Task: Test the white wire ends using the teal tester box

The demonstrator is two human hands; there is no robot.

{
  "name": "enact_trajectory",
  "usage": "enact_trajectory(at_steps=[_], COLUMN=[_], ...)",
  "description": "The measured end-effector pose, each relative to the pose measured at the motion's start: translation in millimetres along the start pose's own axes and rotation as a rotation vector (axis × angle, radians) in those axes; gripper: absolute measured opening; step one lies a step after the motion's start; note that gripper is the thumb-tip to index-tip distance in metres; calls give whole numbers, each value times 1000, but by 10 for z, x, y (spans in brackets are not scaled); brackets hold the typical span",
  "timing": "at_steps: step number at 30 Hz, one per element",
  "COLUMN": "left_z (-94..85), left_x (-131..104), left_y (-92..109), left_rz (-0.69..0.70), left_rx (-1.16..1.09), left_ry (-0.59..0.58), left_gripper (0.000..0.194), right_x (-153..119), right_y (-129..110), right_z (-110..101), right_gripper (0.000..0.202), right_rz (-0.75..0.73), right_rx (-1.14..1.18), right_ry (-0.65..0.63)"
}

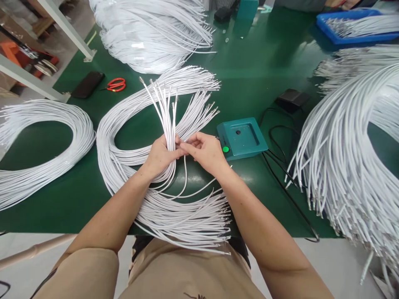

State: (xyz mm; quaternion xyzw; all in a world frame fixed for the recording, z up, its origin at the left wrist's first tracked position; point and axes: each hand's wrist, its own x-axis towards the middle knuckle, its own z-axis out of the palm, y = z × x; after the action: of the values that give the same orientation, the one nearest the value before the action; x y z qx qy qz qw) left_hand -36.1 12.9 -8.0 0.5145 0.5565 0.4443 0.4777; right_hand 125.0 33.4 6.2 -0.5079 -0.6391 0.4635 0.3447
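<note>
My left hand is closed around a small bunch of white wires, whose tips fan upward past the fingers. Close against it, my right hand pinches a single white wire that hangs down from the fingertips in a curve; the pinched end is hidden. Under both hands lies a large looped bundle of white wires, with its cut ends pointing right. Just right of my right hand is a teal box with a recessed top and a lit green button.
Red-handled scissors and a dark flat case lie back left. More wire coils rest at left, back and right. A blue tray holds wires. Black cables trail from the teal box. Another person's hand shows at top right.
</note>
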Motion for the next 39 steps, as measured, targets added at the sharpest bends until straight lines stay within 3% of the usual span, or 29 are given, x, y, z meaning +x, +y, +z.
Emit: enact_trajectory(at_steps=[6,14,26,31,34,39], left_z=[1,13,68,23,18,2], left_x=[6,-5,-46,-28,-17,3], left_y=[-23,19,16,5,2,-4], left_rz=[-59,-46,14,26,33,33], left_rx=[-73,-132,-144,-173,-187,-222], left_ry=[-91,-78,-117,-112,-103,-120], left_gripper=[42,41,39,37,37,43], right_x=[15,28,27,30,17,1], right_y=[4,-21,-7,8,-17,-37], right_z=[-33,-28,-37,-73,-69,-36], right_gripper=[15,19,43,36,26,19], right_rz=[84,275,297,281,262,90], right_rx=[305,683,756,816,779,455], right_ry=[-97,-174,-271,-314,-256,-55])
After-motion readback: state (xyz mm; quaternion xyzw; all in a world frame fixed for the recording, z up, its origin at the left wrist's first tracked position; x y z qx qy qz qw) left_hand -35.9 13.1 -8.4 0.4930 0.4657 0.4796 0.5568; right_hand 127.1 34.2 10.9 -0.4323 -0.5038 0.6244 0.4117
